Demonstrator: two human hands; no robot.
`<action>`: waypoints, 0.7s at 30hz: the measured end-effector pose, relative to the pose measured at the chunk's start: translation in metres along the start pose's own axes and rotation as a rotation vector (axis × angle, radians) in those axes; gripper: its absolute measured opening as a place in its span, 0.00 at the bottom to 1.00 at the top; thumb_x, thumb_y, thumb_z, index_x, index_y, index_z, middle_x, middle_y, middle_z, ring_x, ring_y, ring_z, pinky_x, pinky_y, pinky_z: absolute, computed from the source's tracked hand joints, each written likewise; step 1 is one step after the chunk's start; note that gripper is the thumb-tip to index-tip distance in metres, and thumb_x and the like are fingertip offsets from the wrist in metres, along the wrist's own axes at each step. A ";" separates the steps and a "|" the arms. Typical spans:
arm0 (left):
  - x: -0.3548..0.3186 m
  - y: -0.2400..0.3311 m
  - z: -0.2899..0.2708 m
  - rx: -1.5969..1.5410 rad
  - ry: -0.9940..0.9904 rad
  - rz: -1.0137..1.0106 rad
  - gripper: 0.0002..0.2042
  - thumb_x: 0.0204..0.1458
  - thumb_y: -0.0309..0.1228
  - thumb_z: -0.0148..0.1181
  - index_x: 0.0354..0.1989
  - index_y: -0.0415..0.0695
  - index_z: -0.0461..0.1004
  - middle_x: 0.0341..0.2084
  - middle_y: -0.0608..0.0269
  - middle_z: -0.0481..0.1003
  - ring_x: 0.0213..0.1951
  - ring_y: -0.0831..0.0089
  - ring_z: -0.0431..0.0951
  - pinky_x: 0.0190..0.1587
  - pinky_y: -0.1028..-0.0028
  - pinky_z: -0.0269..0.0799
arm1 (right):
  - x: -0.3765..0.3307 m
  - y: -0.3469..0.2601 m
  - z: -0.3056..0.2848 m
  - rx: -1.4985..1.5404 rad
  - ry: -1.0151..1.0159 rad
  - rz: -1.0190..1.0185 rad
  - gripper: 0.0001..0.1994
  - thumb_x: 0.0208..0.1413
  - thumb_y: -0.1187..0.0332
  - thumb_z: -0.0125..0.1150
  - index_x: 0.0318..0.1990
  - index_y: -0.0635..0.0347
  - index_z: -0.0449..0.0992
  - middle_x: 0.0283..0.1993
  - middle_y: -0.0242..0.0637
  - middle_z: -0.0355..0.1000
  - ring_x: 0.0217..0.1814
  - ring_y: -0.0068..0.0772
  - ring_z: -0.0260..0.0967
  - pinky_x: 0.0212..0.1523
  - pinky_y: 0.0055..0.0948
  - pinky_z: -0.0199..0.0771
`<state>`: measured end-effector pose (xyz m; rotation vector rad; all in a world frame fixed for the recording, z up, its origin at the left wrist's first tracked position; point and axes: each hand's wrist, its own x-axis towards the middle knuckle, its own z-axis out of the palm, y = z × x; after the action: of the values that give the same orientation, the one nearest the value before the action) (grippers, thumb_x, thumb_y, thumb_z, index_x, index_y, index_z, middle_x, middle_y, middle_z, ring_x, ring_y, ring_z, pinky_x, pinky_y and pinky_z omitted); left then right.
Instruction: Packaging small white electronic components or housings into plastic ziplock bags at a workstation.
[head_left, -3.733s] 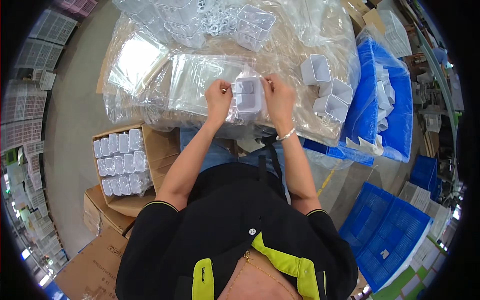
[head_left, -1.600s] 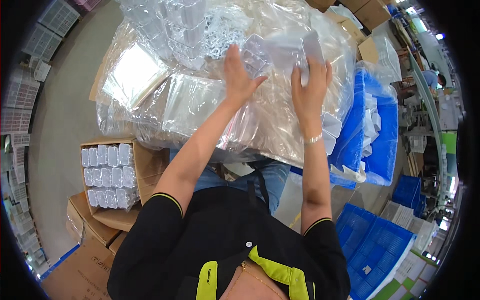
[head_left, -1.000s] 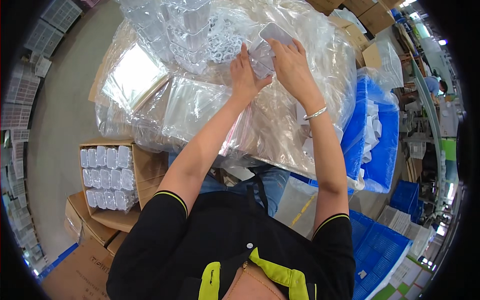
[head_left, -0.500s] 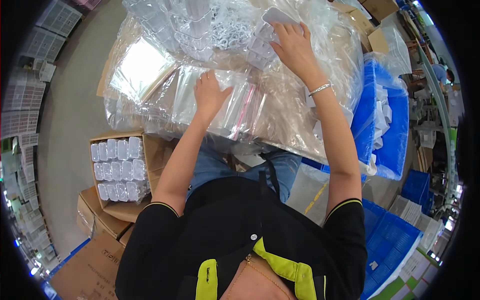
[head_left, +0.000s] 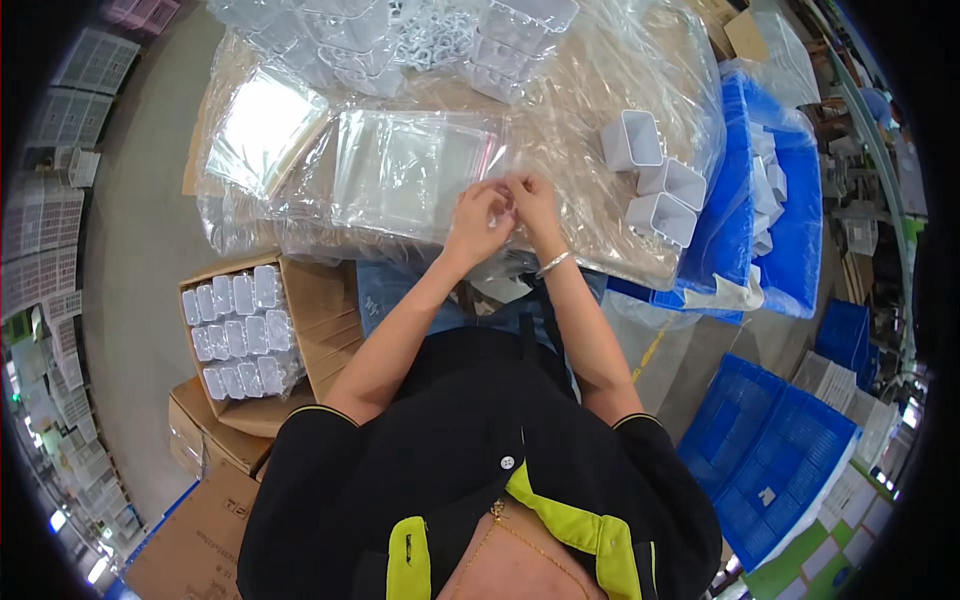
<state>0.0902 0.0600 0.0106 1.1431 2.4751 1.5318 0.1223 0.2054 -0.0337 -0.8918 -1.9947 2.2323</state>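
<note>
A worker in a black and lime shirt bends over a packing table (head_left: 600, 230) draped in clear plastic sheeting, both hands meeting at the near edge of a stack of clear zip bags (head_left: 410, 175). The left hand (head_left: 478, 220) and right hand (head_left: 532, 200) are closed in a fingertip pinch on the corner of the top bag, thumbs and forefingers pressed together with little gap between them; whether one layer or both is caught cannot be told. Beyond the grip, at the table's far side, lies a heap of clear plastic boxes (head_left: 380, 40); to the right of the grip stand three white square tubs (head_left: 655, 180), and further right a blue crate (head_left: 790, 200). Below and left of the grip, on the floor, an open carton of small clear containers (head_left: 240, 330) sits beside the worker's knee. Judged from the pinch, the step is parting the bag's mouth: it looks best done by sliding the two films against each other at the corner, gently, so the stack beneath does not drag. Half a second earlier the right hand was stretched out to the heap of boxes and the left lay flat on the bags; now both have come together at the bag corner, and the right holds no box
</note>
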 end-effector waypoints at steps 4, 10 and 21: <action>-0.011 -0.007 0.002 -0.240 0.155 -0.332 0.17 0.47 0.30 0.65 0.44 0.38 0.69 0.45 0.48 0.73 0.46 0.60 0.76 0.49 0.65 0.70 | -0.025 -0.009 0.030 0.650 0.035 0.101 0.13 0.65 0.65 0.51 0.45 0.69 0.69 0.42 0.47 0.75 0.41 0.35 0.75 0.39 0.27 0.76; 0.005 -0.009 0.005 -0.221 0.054 -0.421 0.15 0.53 0.28 0.61 0.45 0.34 0.67 0.33 0.53 0.78 0.32 0.71 0.79 0.38 0.74 0.74 | -0.034 0.004 0.015 0.674 -0.145 0.041 0.13 0.68 0.65 0.44 0.43 0.67 0.70 0.42 0.46 0.76 0.40 0.37 0.76 0.42 0.28 0.78; -0.005 -0.039 -0.003 -0.208 0.311 -0.474 0.05 0.56 0.22 0.53 0.40 0.36 0.69 0.32 0.52 0.77 0.29 0.68 0.78 0.34 0.72 0.72 | -0.044 -0.082 -0.030 -0.919 0.740 -0.640 0.15 0.51 0.69 0.61 0.46 0.64 0.70 0.45 0.48 0.70 0.39 0.45 0.69 0.44 0.41 0.68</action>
<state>0.0699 0.0447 -0.0202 0.2715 2.4302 1.8501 0.1426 0.2313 0.0578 -0.7458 -2.3326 0.4925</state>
